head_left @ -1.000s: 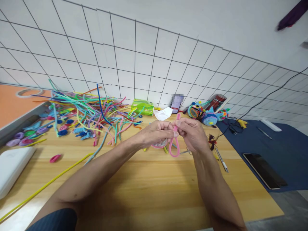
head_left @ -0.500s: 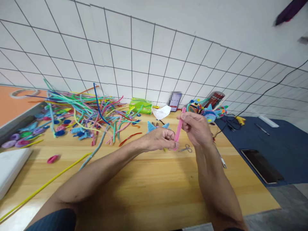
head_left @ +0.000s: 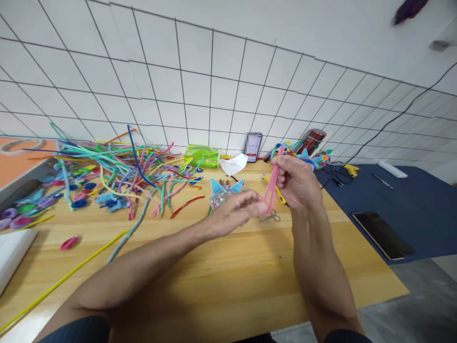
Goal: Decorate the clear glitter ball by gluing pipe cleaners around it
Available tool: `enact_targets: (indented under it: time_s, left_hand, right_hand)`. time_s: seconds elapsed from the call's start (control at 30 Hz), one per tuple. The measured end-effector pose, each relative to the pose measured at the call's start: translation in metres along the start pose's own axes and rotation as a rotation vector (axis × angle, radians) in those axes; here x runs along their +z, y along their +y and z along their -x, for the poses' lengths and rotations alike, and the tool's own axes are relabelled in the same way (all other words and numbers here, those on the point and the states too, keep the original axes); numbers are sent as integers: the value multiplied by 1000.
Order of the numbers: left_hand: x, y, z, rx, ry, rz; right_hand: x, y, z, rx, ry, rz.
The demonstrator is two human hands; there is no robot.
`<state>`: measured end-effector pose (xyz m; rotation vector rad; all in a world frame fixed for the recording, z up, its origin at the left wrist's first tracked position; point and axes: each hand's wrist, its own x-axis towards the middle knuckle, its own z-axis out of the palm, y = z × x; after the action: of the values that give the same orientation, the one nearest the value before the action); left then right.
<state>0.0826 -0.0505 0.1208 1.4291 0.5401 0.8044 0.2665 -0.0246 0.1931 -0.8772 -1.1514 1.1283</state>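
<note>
My right hand [head_left: 298, 181] pinches a folded pink pipe cleaner [head_left: 272, 188] near its upper end. Its two strands hang down side by side, slightly parted, to a bend at the bottom. My left hand [head_left: 237, 212] has its fingers stretched out, the tips at that lower bend; blur hides whether they press on it. Behind the left hand sits a clear ball-like piece [head_left: 218, 199] with blue pointed ears [head_left: 216, 186], partly hidden. Small scissors [head_left: 274, 216] lie on the table below the pink pipe cleaner.
Many coloured pipe cleaners [head_left: 117, 162] are heaped at the left. A green tissue pack [head_left: 202, 156], a propped phone [head_left: 253, 147] and a dark red bottle [head_left: 314, 143] stand by the wall. Another phone [head_left: 380, 233] lies on the blue mat [head_left: 421, 214] at the right.
The pink strands, close together before, have parted into a narrow loop. My left fingers have loosened from a pinch and straightened. The view has shifted slightly right.
</note>
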Motion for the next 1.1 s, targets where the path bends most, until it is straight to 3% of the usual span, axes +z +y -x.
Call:
enact_targets:
  time_s: [0.2,0.3,0.47,0.67,0.9,1.1]
  left_hand:
    - [-13,11,-3,-50,-79,268]
    - [-17,10,-6,-70,-63,354]
    - [-19,7,-9,-45,-55,348]
    - [-17,7,-6,15,-88,111]
    - [-8,-7,-7,-41,-112,97]
    - [-6,-3,-4,-79,-128,63]
  right_hand:
    - [22,14,7,157,-186,-11]
    - [29,19,8,196,-234,-37]
    - [30,22,7,193,-202,-5]
    - [24,16,6,145,-127,16]
    - [17,11,1,120,-73,28]
    - [17,14,1,112,-72,-3]
